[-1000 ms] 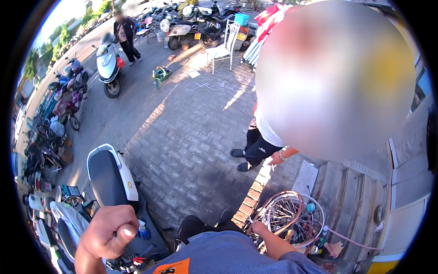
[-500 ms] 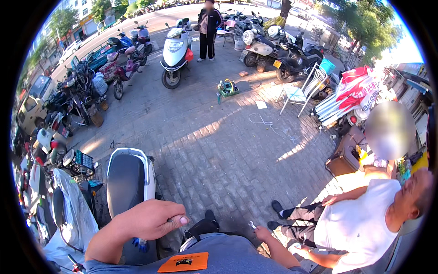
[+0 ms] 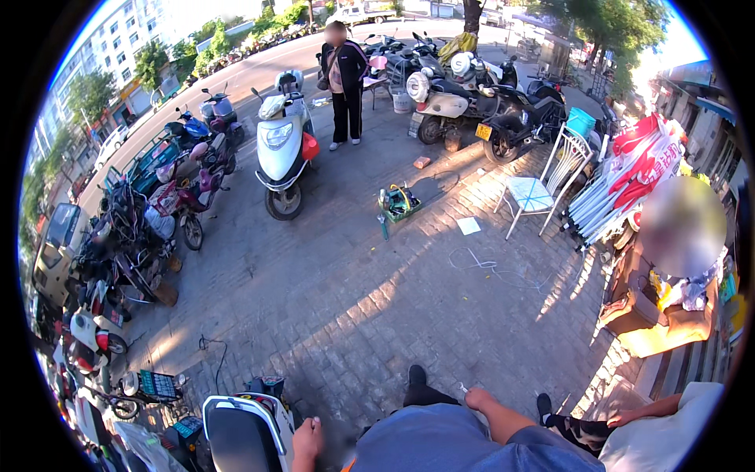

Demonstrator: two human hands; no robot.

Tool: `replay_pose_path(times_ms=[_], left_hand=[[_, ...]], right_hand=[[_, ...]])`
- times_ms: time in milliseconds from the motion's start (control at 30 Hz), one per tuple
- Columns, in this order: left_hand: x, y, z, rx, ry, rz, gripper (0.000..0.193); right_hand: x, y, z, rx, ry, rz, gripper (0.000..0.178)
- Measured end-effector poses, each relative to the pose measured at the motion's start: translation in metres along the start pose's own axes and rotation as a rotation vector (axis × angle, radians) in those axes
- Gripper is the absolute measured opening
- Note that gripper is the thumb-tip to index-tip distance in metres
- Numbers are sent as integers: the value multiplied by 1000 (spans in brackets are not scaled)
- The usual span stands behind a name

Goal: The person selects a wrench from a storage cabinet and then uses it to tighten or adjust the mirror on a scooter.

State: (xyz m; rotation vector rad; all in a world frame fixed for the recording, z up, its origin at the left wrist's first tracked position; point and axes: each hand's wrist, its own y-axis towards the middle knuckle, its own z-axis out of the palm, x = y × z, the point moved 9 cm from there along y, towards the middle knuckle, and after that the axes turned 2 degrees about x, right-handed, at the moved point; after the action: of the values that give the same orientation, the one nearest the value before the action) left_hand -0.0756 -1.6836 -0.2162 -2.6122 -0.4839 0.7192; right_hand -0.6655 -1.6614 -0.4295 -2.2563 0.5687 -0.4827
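Observation:
My left hand (image 3: 307, 437) hangs low with its fingers curled closed and no object showing in it. It is close to the right side of the black seat (image 3: 242, 439) of a white scooter. My right hand (image 3: 479, 400) is lowered in front of me, closed around a small metal wrench (image 3: 465, 388). Only the wrench's shiny end sticks out past my fingers. One dark shoe (image 3: 417, 374) of mine shows on the paving between the two hands.
A white scooter (image 3: 277, 140) stands ahead, a person (image 3: 344, 86) beside it. A green tool tray (image 3: 403, 206), loose wire (image 3: 487, 263) and a metal chair (image 3: 535, 193) stand or lie farther on. A person in a white shirt (image 3: 668, 433) is at the lower right.
My view has shifted forward and right. The left hand has dropped lower beside the scooter seat. The right hand still grips the wrench. The white-shirted person now shows only partly.

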Motion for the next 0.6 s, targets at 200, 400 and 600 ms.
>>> replay_pose_path(times_ms=[200, 400, 600], left_hand=[[114, 69, 157, 410, -191, -406, 59], [92, 259, 136, 493, -270, -523, 56], [125, 557, -9, 316, -65, -275, 56]], right_hand=[[223, 162, -155, 172, -315, -296, 38], [440, 302, -286, 4, -187, -350, 36], [579, 424, -314, 40, -79, -246, 33]])
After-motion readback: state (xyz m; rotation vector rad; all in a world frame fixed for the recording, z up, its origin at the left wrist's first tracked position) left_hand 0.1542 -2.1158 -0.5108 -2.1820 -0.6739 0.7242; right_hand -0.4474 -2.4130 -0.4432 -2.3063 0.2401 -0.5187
